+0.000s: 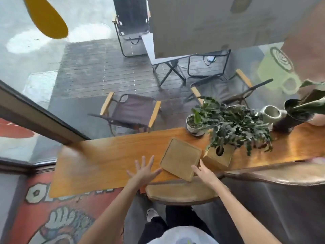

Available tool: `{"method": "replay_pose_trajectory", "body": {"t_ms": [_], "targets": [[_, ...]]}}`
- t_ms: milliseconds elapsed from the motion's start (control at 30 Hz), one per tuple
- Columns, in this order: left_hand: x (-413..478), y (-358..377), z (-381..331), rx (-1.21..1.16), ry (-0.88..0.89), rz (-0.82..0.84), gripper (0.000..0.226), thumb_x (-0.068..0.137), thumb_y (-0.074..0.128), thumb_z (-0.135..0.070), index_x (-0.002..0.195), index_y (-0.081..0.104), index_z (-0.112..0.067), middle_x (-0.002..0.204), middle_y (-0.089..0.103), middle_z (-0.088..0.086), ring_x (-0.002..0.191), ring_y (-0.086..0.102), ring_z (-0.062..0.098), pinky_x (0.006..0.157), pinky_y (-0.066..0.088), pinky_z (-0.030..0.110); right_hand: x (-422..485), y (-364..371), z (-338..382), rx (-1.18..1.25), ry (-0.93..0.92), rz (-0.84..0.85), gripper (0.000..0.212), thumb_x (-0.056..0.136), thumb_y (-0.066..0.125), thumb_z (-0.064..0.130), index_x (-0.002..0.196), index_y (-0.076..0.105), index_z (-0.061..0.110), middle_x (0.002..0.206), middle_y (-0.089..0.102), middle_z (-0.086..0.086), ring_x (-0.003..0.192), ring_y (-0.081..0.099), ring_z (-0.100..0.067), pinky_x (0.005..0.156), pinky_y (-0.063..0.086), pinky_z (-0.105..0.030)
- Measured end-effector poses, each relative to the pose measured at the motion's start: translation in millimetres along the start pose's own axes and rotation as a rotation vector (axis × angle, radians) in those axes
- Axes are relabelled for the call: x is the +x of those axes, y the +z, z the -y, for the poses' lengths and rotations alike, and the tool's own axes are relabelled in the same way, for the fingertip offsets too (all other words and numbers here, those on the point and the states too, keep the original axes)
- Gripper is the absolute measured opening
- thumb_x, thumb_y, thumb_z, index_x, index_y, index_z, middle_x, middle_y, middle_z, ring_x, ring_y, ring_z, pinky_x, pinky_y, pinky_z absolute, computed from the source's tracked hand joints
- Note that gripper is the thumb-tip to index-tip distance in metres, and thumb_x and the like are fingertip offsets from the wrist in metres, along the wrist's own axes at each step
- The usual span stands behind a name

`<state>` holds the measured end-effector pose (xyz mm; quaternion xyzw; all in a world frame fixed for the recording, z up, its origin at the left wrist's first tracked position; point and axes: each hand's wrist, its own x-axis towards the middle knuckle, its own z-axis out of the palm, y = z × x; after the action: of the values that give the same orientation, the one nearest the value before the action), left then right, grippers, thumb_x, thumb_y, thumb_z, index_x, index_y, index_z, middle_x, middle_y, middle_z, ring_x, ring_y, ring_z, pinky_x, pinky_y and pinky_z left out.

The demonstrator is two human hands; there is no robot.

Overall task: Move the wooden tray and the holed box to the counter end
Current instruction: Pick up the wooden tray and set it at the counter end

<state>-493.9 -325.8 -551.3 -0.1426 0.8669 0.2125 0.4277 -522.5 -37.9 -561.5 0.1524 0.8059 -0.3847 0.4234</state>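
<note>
Two things have to travel, and both sit on the long wooden surface (98, 164) that runs from about 9 o'clock to 3 o'clock in front of me. Its bare stretch, the end I judge I am aiming for, lies out toward 9 o'clock; the crowded part with the trailing plant (235, 127) and the small white pot (193, 125) is toward 2 o'clock.

Next in size, the wooden tray (182, 158) lies flat near the middle, turned a little askew, its near corner close to the surface's front edge. Touching or just beside it at 3 o'clock is the holed box (219, 155), the round hole on top facing up, with plant fronds hanging over its far side.

My left hand (143, 173) is spread wide, fingers fanned, holding nothing, just off the tray's left edge at 9 o'clock. My right hand (202, 170) is open too, empty, fingertips at the tray's near right corner, between tray and box; whether they touch the rim I cannot tell.

To do this well, I should pinch the tray by two opposite edges, thumbs on top, and lift slightly rather than drag, so the rim does not catch the box. Sliding it left keeps it level. For the box, I should draw it clear of the fronds toward me first, since I judge the leaves could snag and tug the pot.
</note>
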Motion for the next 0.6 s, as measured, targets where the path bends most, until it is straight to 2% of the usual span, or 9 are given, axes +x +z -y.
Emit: {"method": "replay_pose_trajectory", "body": {"t_ms": [100, 200, 267, 333, 433, 500, 533, 600], "targets": [[32, 2, -22, -0.107, -0.074, 0.092, 0.085, 0.093, 0.032, -0.077, 0.161, -0.006, -0.042, 0.172, -0.019, 0.001, 0.158, -0.015, 0.039, 0.119, 0.002, 0.073, 41, 3, -9, 0.082, 0.148, 0.037, 0.091, 0.096, 0.041, 0.063, 0.162, -0.005, 0.019, 0.166, 0.025, -0.008, 0.153, 0.028, -0.030, 0.124, 0.023, -0.044], [72, 0, -34, -0.188, -0.085, 0.089, 0.077, 0.105, 0.039, -0.053, 0.165, 0.008, -0.015, 0.173, 0.007, 0.011, 0.159, 0.010, 0.033, 0.127, 0.018, 0.051, 71, 2, -12, 0.231, 0.220, 0.000, 0.089, 0.099, 0.046, 0.055, 0.162, -0.004, 0.016, 0.167, 0.025, -0.006, 0.153, 0.027, -0.030, 0.124, 0.024, -0.046], [96, -2, -44, -0.202, -0.091, 0.059, 0.068, 0.108, 0.040, -0.042, 0.161, 0.021, -0.004, 0.169, 0.025, 0.013, 0.155, 0.028, 0.030, 0.125, 0.029, 0.042, 86, 4, -17, 0.298, 0.234, -0.051, 0.086, 0.100, 0.047, 0.051, 0.162, 0.001, 0.014, 0.164, 0.031, -0.005, 0.151, 0.030, -0.029, 0.123, 0.027, -0.046], [117, -2, -54, -0.232, -0.113, 0.042, 0.060, 0.109, 0.041, -0.036, 0.157, 0.032, -0.002, 0.163, 0.037, 0.014, 0.148, 0.039, 0.032, 0.119, 0.037, 0.040, 95, 2, -22, 0.340, 0.245, -0.079, 0.082, 0.101, 0.049, 0.047, 0.162, 0.006, 0.014, 0.161, 0.038, -0.005, 0.148, 0.036, -0.029, 0.120, 0.030, -0.045], [139, 7, -67, -0.313, -0.139, 0.026, 0.055, 0.107, 0.046, -0.030, 0.155, 0.036, -0.004, 0.158, 0.042, 0.015, 0.141, 0.046, 0.033, 0.114, 0.043, 0.043, 111, 4, -34, 0.393, 0.266, -0.126, 0.079, 0.100, 0.052, 0.045, 0.162, 0.014, 0.015, 0.147, 0.053, -0.005, 0.138, 0.047, -0.028, 0.114, 0.037, -0.045], [145, 11, -73, -0.444, -0.191, 0.027, 0.058, 0.102, 0.055, -0.025, 0.155, 0.036, -0.008, 0.156, 0.041, 0.015, 0.137, 0.048, 0.034, 0.112, 0.046, 0.047, 120, 4, -32, 0.483, 0.289, -0.128, 0.085, 0.097, 0.055, 0.049, 0.162, 0.012, 0.015, 0.140, 0.056, -0.005, 0.134, 0.050, -0.028, 0.114, 0.040, -0.046], [148, 13, -74, -0.505, -0.214, 0.030, 0.064, 0.100, 0.060, -0.023, 0.156, 0.033, -0.010, 0.157, 0.037, 0.016, 0.138, 0.046, 0.034, 0.112, 0.046, 0.048, 124, 7, -30, 0.528, 0.302, -0.109, 0.090, 0.094, 0.058, 0.051, 0.162, 0.010, 0.016, 0.144, 0.053, -0.006, 0.137, 0.048, -0.029, 0.115, 0.040, -0.047], [151, 14, -72, -0.572, -0.254, 0.058, 0.077, 0.097, 0.065, -0.025, 0.161, 0.023, -0.015, 0.163, 0.025, 0.015, 0.147, 0.035, 0.036, 0.118, 0.040, 0.050, 130, 12, -20, 0.597, 0.319, -0.066, 0.097, 0.089, 0.062, 0.057, 0.162, 0.009, 0.022, 0.161, 0.035, -0.006, 0.147, 0.037, -0.030, 0.119, 0.035, -0.051]]}}
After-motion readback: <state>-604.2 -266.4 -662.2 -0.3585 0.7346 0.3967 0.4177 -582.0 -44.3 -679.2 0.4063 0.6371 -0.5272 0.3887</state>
